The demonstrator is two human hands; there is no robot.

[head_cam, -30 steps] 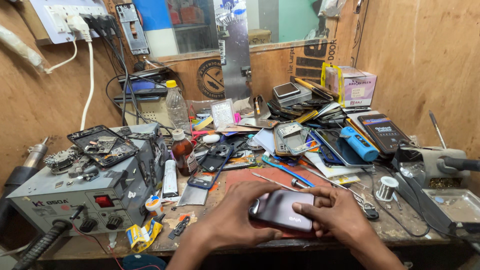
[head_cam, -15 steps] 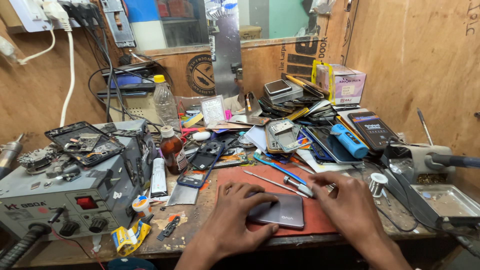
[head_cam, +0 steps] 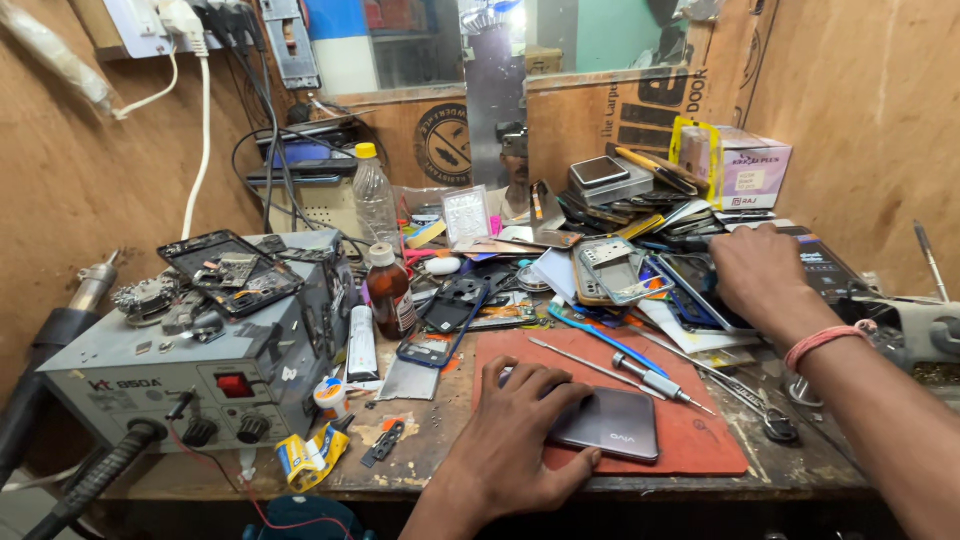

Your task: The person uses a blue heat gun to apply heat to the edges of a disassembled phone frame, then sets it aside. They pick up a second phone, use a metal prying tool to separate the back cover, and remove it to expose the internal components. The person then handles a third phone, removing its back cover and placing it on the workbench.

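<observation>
Right hand (head_cam: 762, 270) has left the phone (head_cam: 607, 424) and reached back into the parts pile, fingers curled on something I cannot make out, while left hand (head_cam: 520, 435) lies spread, pressing the phone flat on the red mat (head_cam: 690, 440) near the bench edge.

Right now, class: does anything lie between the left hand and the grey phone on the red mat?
Nothing visible does. The left hand rests flat on the grey phone, covering its left end on the red mat. The right hand is away among the phone parts at the back right.
</observation>
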